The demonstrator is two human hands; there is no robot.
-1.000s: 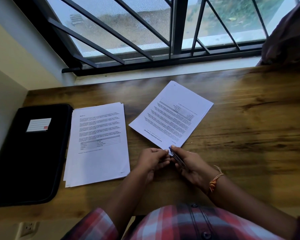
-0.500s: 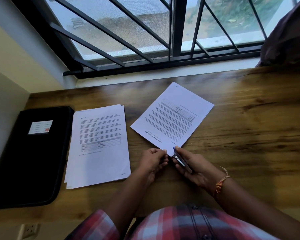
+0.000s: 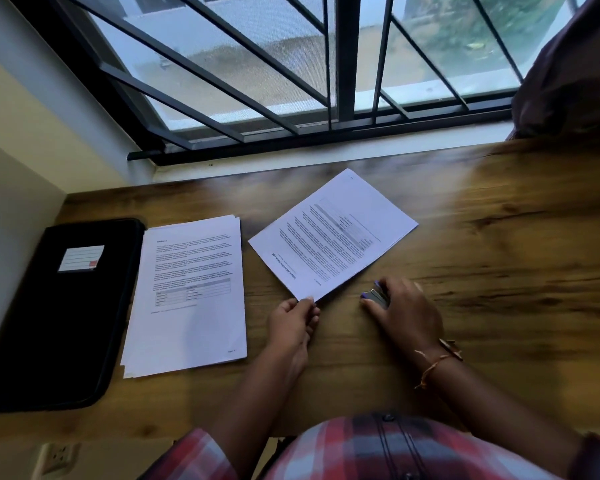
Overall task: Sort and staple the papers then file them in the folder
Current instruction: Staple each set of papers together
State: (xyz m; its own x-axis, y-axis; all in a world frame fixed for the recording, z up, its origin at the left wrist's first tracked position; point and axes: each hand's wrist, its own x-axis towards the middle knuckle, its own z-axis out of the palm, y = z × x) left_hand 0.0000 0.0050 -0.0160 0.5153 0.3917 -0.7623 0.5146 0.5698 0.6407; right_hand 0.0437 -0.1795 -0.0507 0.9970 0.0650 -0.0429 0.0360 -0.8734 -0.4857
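Note:
A thin set of printed papers (image 3: 333,233) lies turned at an angle in the middle of the wooden desk. My left hand (image 3: 293,318) pinches its near corner. My right hand (image 3: 400,306) is to the right of that corner, closed over a small blue and silver stapler (image 3: 374,294) that rests low on the desk, apart from the paper. A thicker stack of printed papers (image 3: 187,296) lies to the left. A black zipped folder (image 3: 59,313) with a white label sits at the far left.
The desk (image 3: 499,271) runs along a barred window (image 3: 326,81) at the back. A cream wall closes the left side. A dark cloth (image 3: 575,71) hangs at the upper right. A wall socket (image 3: 58,457) shows below the desk's front edge.
My right hand has drawn the stapler away from the paper's corner, to the right and down onto the desk. My left hand still holds the corner. The head camera tilted slightly.

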